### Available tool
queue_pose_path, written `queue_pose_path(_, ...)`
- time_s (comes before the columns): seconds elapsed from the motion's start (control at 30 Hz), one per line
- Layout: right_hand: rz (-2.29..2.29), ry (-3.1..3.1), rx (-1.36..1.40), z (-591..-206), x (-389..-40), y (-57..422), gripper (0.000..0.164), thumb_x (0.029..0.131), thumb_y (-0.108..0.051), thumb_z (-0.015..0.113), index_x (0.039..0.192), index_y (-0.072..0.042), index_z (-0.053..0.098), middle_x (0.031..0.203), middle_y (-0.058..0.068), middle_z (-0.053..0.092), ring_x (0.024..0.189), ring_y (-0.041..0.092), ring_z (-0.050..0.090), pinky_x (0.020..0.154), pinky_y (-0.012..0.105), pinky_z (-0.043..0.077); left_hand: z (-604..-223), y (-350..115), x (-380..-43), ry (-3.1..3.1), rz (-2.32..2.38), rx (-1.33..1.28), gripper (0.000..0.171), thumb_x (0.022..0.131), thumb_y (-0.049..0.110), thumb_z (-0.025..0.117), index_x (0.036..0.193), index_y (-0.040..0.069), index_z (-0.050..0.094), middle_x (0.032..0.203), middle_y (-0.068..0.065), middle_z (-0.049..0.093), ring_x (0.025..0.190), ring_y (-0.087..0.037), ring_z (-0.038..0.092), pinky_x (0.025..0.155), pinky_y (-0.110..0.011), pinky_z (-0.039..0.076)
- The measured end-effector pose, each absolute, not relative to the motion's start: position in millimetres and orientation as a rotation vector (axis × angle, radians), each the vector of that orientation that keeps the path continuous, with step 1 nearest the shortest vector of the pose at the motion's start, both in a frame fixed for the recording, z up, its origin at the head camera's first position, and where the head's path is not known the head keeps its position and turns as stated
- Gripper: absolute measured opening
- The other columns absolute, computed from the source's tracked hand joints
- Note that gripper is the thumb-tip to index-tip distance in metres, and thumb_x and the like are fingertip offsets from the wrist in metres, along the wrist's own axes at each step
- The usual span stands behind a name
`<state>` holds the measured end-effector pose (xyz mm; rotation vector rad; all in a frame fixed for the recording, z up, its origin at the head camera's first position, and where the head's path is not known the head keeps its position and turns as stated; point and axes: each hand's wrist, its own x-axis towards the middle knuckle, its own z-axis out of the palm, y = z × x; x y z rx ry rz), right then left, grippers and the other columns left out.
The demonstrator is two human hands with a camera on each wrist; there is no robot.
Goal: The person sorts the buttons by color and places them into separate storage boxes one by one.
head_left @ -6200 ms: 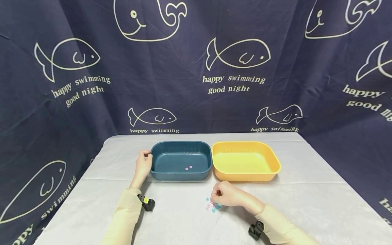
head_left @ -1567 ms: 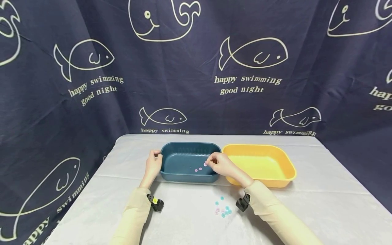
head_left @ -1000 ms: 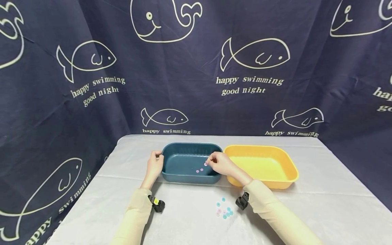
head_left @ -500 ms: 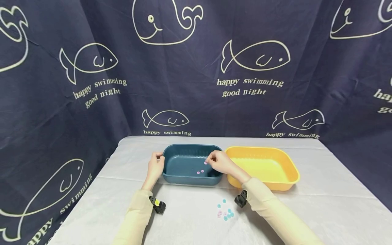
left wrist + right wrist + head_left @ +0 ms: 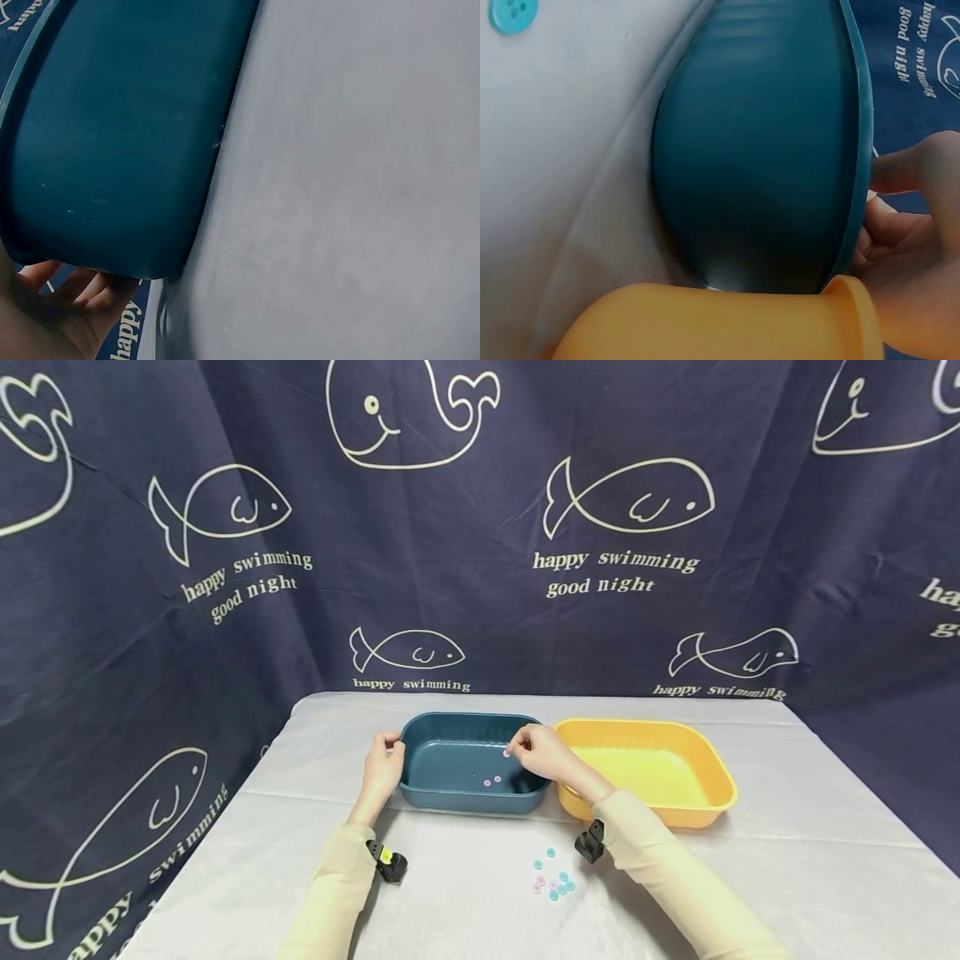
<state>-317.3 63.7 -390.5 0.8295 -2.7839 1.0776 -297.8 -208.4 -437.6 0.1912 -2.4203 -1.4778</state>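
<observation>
In the head view, my left hand [image 5: 382, 768] grips the left end of a dark blue plastic tub [image 5: 472, 802]. The left wrist view shows its fingers [image 5: 82, 289] at the tub's end wall, partly hidden behind it. My right hand [image 5: 543, 752] is over the tub's right side, pinching a small pink button [image 5: 507, 753] between thumb and fingertips. Beneath it on the tub floor lie two pink buttons [image 5: 487, 782]. In the right wrist view the tub's wall hides the held button and part of the fingers. Several loose blue buttons [image 5: 564, 877] and pink buttons [image 5: 541, 881] lie in front of the tubs.
A yellow tub [image 5: 645, 814] stands right beside the blue one, under my right forearm. Both tubs rest on a table with a pale cloth [image 5: 450, 893]. A dark blue printed curtain [image 5: 480, 527] hangs behind and at the sides.
From the loose buttons, my right hand has moved up and over the blue tub with a pink button. During the last second it rises slightly. My left hand stays on the tub.
</observation>
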Motion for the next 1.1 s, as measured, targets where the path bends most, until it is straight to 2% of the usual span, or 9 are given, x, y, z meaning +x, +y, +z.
queue_pose_path(0.5,1.082,-2.759,0.769,-389.2,-317.3,64.5,0.016,0.088,-0.007,0.055,0.081,0.000,0.068,0.083,0.006,0.064,0.064,0.013,0.046,0.061,0.025,0.037,-437.5,-208.3,-297.2,-2.413,-1.479,0.181,0.031,0.097,0.013,0.039,0.123,-0.003,0.047,0.121,-0.024,0.054,0.108,-0.037,0.057,0.090,-0.048,0.048)
queue_pose_path(0.87,1.046,-2.777,0.753,-393.2,-318.7,64.1,0.015,0.088,-0.007,0.056,0.078,0.000,0.066,0.085,0.006,0.064,0.066,0.013,0.050,0.062,0.025,0.041,-435.8,-207.9,-295.9,-2.408,-1.496,0.177,0.031,0.097,0.014,0.039,0.122,-0.002,0.047,0.121,-0.024,0.054,0.110,-0.038,0.057,0.092,-0.048,0.047)
queue_pose_path(1.1,1.003,-2.779,0.759,-393.9,-317.7,64.1,0.014,0.087,-0.007,0.058,0.077,-0.001,0.065,0.079,0.005,0.062,0.065,0.013,0.049,0.064,0.026,0.043,-435.9,-208.1,-295.5,-2.408,-1.490,0.168,0.031,0.097,0.014,0.039,0.122,-0.002,0.047,0.122,-0.024,0.053,0.110,-0.038,0.056,0.091,-0.048,0.047)
